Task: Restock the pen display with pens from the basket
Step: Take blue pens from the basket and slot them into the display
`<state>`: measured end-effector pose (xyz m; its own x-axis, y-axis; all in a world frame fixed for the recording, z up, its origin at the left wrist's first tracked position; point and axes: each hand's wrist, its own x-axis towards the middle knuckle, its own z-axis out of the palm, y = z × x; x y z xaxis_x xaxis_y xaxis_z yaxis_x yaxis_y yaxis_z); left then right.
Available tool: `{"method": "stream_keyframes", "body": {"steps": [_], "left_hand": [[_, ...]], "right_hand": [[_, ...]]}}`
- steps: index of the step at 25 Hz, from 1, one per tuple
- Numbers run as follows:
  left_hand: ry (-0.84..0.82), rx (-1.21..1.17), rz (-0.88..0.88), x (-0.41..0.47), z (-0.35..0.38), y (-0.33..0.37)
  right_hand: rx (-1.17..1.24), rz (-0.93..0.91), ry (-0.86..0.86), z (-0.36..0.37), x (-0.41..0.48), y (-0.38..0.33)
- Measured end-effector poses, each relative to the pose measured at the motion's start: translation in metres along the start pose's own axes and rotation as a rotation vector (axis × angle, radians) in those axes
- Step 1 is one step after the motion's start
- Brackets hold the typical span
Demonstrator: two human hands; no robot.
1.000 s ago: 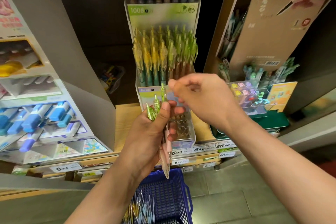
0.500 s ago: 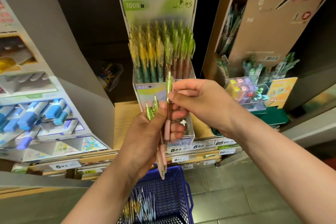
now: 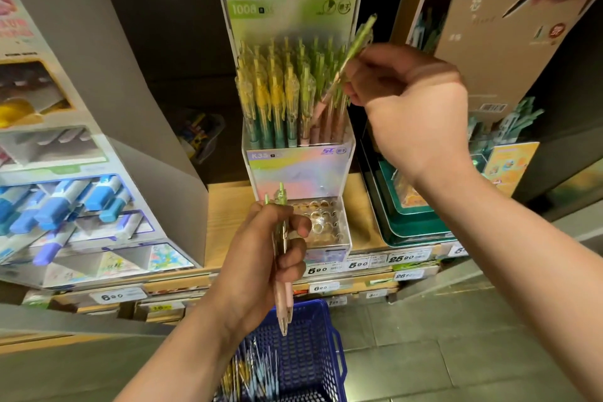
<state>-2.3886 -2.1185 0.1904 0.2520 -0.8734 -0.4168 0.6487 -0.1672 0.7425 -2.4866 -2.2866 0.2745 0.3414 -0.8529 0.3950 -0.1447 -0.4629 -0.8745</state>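
A clear acrylic pen display (image 3: 298, 170) stands on the wooden shelf, its middle tier packed with yellow and green clip pens (image 3: 277, 98). My right hand (image 3: 411, 108) pinches one green-and-pink pen (image 3: 354, 49), tilted, with its tip down among the pens at the tier's right side. My left hand (image 3: 261, 258) grips a small bunch of green-and-pink pens (image 3: 283, 271) upright in front of the display's lowest tier (image 3: 326, 222), whose holes show bare. Below, the blue basket (image 3: 310, 352) holds several more pens (image 3: 251, 375).
A grey cardboard stand with blue markers (image 3: 65, 202) fills the left. Green trays and a tan cardboard display (image 3: 489, 42) stand at the right. Price tags (image 3: 355, 263) line the shelf edge. Tiled floor lies beside the basket.
My right hand has pulled one pen out of the left hand's bunch and carried it up and right to the display's middle tier. The left hand stays in place.
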Motion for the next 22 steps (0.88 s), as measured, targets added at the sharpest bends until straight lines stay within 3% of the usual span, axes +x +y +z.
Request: {"method": "stream_keyframes", "body": {"steps": [7,22], "left_hand": [[-0.028,-0.132,0.027,0.003,-0.003,0.001],[0.004,-0.048,0.136,0.004,0.011,0.003]], "right_hand": [[-0.22,-0.162,0.004,0.002,0.001,-0.009],[-0.574,0.009,-0.196,0.012,-0.017,0.007]]}}
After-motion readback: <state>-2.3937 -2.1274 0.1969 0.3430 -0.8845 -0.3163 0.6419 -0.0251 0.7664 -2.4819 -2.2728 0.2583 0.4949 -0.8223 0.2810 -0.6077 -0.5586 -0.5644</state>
